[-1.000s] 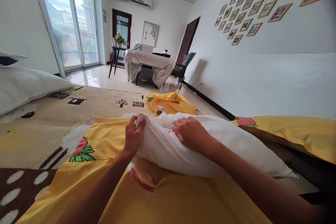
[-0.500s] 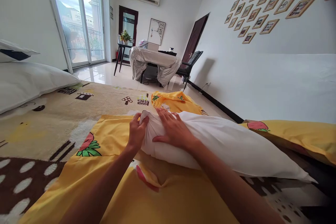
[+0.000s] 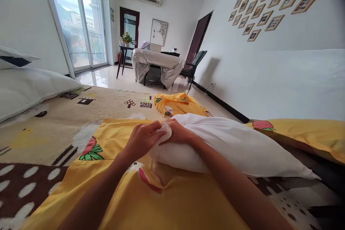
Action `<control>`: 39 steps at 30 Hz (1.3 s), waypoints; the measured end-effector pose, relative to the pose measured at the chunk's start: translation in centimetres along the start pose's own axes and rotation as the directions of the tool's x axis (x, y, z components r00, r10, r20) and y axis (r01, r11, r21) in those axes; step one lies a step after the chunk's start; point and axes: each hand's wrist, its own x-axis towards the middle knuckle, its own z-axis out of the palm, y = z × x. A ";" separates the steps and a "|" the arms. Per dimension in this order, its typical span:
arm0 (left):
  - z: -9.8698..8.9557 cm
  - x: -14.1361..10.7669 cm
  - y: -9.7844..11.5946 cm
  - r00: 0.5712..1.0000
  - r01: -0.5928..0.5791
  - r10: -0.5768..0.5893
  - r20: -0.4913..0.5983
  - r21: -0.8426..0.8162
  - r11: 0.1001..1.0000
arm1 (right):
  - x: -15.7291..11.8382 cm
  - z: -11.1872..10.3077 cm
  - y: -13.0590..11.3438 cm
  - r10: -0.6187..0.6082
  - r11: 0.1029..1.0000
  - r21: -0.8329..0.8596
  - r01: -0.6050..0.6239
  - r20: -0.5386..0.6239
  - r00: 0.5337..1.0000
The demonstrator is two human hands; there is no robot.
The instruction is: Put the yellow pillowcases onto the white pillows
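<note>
A plump white pillow lies across a yellow printed pillowcase spread on the bed in front of me. With thumb and fingers my left hand pinches the pillow's near-left corner, which is folded back on itself. Right against it, my right hand is wrapped over the same end of the pillow; its fingertips are mostly hidden behind the folded corner and the left hand. Beyond both hands sits a crumpled yellow cloth with the same kind of print.
Another white pillow rests at the left on the beige patterned blanket. A yellow printed cushion or cloth lies at the right. Past the bed stand a covered table, a black chair and a plant stand.
My left hand has moved right with the pillow corner, folding it inward. My right hand, earlier spread flat on the pillow, has curled around its end, and the hands now meet.
</note>
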 end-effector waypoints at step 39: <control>1.3 1.0 -9.6 0.790 0.525 -0.482 0.378 -0.012 0.851 | -0.1 -1.7 0.1 0.074 0.995 0.066 -0.077 0.048 0.996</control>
